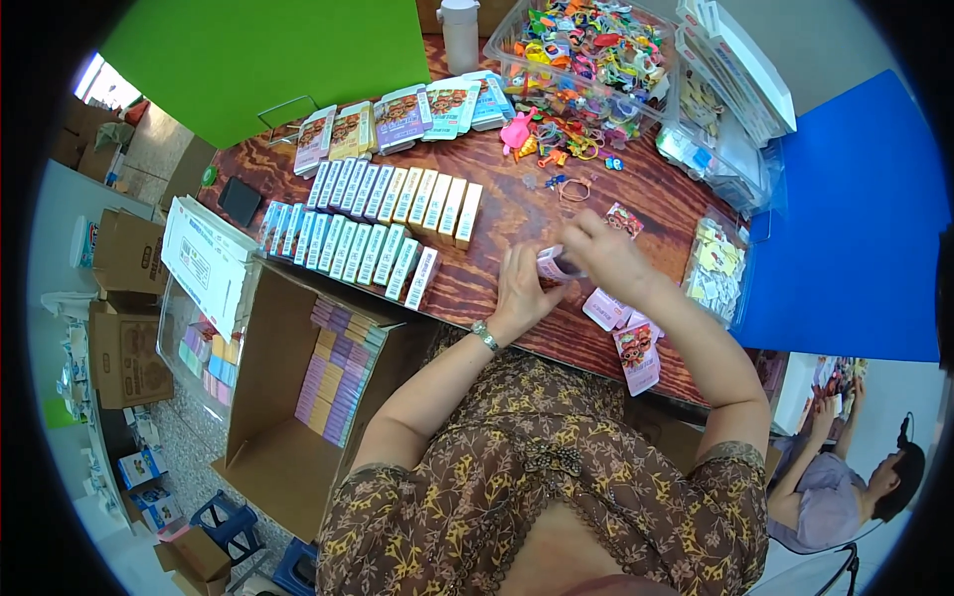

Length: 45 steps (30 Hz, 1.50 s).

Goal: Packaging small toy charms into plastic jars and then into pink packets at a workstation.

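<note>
Both hands meet over the dark wooden table near its front edge. My left hand and my right hand together grip a small pink and white box. To the left of my hands stand two rows of small upright boxes, blue, green and cream. Flat pink packets lie just to the right, under my right forearm.
A clear tub of colourful small toys stands at the back, with loose ones spilled before it. Printed packets are fanned at the back left. An open cardboard box with stacked small boxes sits left of me. Another person sits at lower right.
</note>
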Each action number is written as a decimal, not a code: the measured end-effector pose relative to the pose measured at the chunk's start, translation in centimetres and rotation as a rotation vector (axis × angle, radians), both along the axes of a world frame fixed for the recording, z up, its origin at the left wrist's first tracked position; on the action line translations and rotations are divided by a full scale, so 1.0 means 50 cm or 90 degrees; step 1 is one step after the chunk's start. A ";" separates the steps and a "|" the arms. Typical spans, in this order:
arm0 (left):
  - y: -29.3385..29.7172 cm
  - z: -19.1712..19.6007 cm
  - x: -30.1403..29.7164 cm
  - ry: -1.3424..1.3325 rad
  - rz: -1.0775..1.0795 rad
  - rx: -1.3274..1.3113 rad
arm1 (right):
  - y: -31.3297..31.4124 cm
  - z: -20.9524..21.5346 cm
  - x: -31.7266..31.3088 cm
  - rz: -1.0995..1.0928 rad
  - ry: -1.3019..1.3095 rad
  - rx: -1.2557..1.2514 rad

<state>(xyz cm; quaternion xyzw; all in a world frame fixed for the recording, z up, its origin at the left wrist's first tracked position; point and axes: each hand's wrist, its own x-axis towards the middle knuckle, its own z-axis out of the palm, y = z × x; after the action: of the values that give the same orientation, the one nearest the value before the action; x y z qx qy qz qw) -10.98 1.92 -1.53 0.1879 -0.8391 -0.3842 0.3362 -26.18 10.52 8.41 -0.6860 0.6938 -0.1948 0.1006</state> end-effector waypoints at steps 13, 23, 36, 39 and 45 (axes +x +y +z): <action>-0.008 -0.019 0.005 -0.026 0.015 0.091 | 0.021 -0.030 0.004 0.013 0.126 -0.184; -0.035 -0.060 0.019 -0.010 -0.019 0.063 | -0.075 -0.121 -0.193 -0.254 -0.095 0.011; -0.031 -0.104 0.031 0.017 0.004 0.104 | -0.182 -0.230 -0.192 -0.119 0.227 0.009; -0.030 -0.101 0.032 0.014 -0.006 0.125 | -0.209 -0.231 -0.183 -0.113 0.182 0.014; -0.030 -0.078 0.021 0.042 0.015 0.112 | -0.207 -0.238 -0.194 -0.056 0.244 0.030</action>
<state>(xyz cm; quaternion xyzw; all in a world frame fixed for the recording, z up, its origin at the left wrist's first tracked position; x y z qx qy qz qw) -9.93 0.42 -5.42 0.2135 -0.7883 -0.4586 0.3503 -35.89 0.19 -3.50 -0.6771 0.7338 -0.0486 -0.0258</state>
